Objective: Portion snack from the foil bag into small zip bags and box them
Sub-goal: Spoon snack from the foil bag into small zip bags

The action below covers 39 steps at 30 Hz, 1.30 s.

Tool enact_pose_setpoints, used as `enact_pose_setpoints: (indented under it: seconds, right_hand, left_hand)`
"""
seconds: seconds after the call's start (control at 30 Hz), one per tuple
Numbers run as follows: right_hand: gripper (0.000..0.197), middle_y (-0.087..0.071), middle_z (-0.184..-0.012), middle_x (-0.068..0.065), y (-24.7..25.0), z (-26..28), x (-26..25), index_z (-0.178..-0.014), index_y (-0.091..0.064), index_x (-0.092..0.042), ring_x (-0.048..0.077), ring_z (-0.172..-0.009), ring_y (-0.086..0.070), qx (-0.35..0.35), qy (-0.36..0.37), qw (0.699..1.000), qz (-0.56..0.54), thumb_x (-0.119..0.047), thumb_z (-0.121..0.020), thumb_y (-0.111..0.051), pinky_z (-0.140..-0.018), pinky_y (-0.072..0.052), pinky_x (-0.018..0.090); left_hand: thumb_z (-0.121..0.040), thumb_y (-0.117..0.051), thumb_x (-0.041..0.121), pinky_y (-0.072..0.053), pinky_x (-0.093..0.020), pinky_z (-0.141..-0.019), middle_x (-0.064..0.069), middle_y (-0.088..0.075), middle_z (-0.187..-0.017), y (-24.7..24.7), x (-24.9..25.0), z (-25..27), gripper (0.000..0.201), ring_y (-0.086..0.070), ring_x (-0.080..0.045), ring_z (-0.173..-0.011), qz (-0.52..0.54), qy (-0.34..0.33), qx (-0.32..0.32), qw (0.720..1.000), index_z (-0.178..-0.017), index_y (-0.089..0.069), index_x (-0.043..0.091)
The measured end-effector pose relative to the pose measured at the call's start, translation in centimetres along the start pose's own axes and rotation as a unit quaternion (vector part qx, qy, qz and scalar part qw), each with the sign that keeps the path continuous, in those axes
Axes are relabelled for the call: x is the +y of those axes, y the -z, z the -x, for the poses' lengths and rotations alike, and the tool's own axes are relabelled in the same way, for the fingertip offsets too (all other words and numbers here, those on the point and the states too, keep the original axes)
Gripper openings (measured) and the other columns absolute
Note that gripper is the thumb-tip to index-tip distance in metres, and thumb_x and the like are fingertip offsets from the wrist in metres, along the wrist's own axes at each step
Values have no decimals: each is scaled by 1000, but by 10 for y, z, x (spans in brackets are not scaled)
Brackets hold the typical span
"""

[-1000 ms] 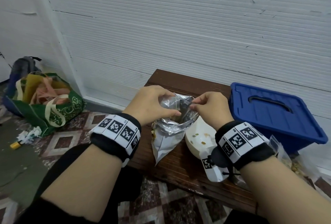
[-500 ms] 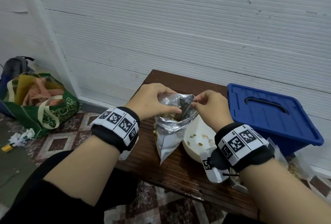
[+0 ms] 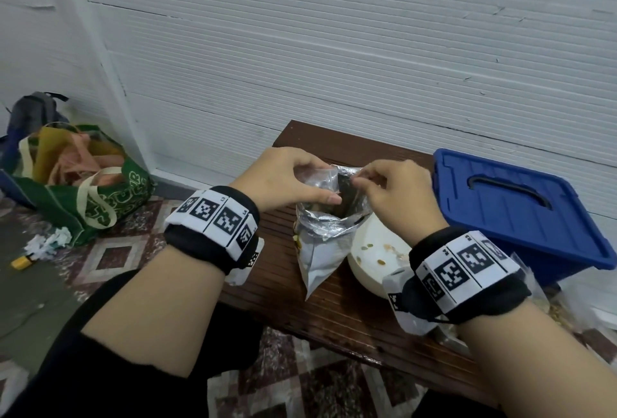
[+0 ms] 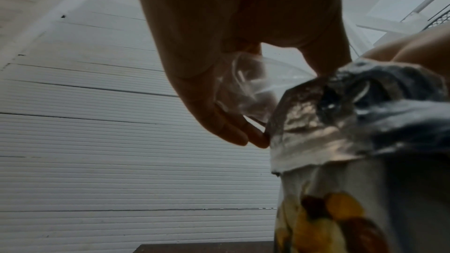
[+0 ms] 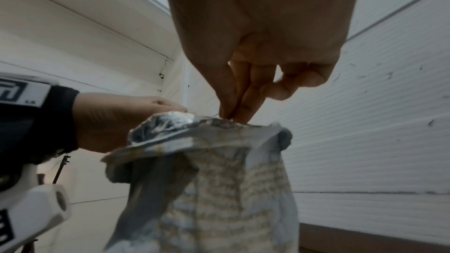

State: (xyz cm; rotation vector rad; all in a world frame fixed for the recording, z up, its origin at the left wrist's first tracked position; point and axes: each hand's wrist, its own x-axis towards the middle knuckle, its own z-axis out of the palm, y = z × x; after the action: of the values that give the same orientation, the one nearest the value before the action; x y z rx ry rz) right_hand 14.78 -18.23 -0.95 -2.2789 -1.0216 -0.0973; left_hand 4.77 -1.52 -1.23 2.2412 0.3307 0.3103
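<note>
Nearest the camera, both wrists wore black bands with printed markers. Just past them the foil bag [image 3: 329,240] stood upright on the brown surface [image 3: 337,310], its mouth rolled down, probably so the snack inside was easier to reach. The left hand [image 3: 283,180] was curled at the bag's left rim and had a small clear zip bag [image 4: 246,91] gathered in its fingers, likely kept right at the opening for filling. The right hand [image 3: 397,194] pinched the far right rim between thumb and fingertips [image 5: 231,111], which looked like it was there to hold the mouth open. A white bowl [image 3: 374,260] with a few loose bits sat just right of the bag. Further right was the blue box [image 3: 514,214], lid on, so nothing looked boxed yet. Far left on the floor: a green tote [image 3: 83,190].
</note>
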Motion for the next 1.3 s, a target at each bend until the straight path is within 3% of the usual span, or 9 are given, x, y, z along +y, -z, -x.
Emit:
enact_pose_setpoints:
  seconds: [0.1,0.23,0.43,0.53,0.67,0.83,0.93,1.1,1.3]
  right_hand:
    - [9,-61,-73,-12,3,2,1,-87,-71,-27,23,-88,-59,53,43,996,63,-29,-90,-63,-88,-37,39]
    - [13,-66,-82,-8,-7,10,-4,-91,-70,-26,19,-93,-51,-26,95,987,125,-32,-93,-58,-74,-16,30]
    - [14,-66,-74,-4,-11,9,-7,-78,-67,-21,20,-82,-57,-60,34,998,5,-25,-91,-62,-89,-40,39]
    - [14,-67,-70,-2,-11,9,-7,-77,-68,-14,18,-75,-60,-35,-16,998,-58,-20,-89,-64,-81,-46,37]
    - [16,-62,-66,-7,-5,4,-1,-76,-66,-13,7,-65,-56,41,-91,988,-114,-19,-90,-63,-64,-42,21]
    - [20,-60,-64,-2,3,-5,9,-79,-69,-7,8,-59,-51,115,-180,963,-161,-18,-92,-59,-61,-42,26]
    - [23,-54,-61,-8,9,-8,14,-78,-70,-6,5,-53,-43,127,-204,958,-159,-17,-93,-56,-52,-33,21]
    - [27,-57,-62,-9,20,-12,21,-72,-69,-8,7,-64,-49,148,-240,942,-180,-15,-94,-53,-68,-35,24]
    - [30,-59,-67,-2,42,-22,34,-65,-68,-12,15,-68,-52,168,-251,937,-176,-11,-91,-52,-67,-42,28]
  left_hand:
    - [-58,-87,46,-50,-12,-76,15,-70,-92,3,-1,2,50,-64,4,-85,2,7,-8,1000,-103,-73,29]
    - [-60,-87,45,-47,-8,-73,15,-70,-93,2,-1,1,52,-64,4,-86,0,14,-14,1000,-106,-73,27]
    - [-60,-86,45,-49,-10,-78,17,-70,-93,2,0,2,54,-63,6,-87,2,15,-14,1000,-108,-73,25]
    - [-57,-86,49,-53,-20,-85,15,-71,-94,1,-1,2,56,-65,3,-89,5,20,-13,1000,-106,-74,25]
    - [-56,-86,50,-53,-24,-87,15,-72,-93,1,0,3,55,-66,1,-88,8,23,-16,1000,-104,-74,27]
    - [-52,-80,59,-54,-25,-86,13,-71,-94,3,3,6,60,-65,-4,-89,20,21,-23,999,-103,-72,28]
    - [-58,-80,56,-50,-14,-71,12,-70,-91,5,2,7,52,-64,-2,-84,24,23,-20,999,-103,-71,31]
    - [-63,-81,51,-44,-13,-69,12,-67,-92,9,2,7,44,-61,-1,-82,26,34,-23,999,-102,-70,34]
    - [-57,-80,54,-43,-13,-69,14,-67,-95,12,1,6,47,-61,-1,-86,9,31,-22,999,-98,-69,34]
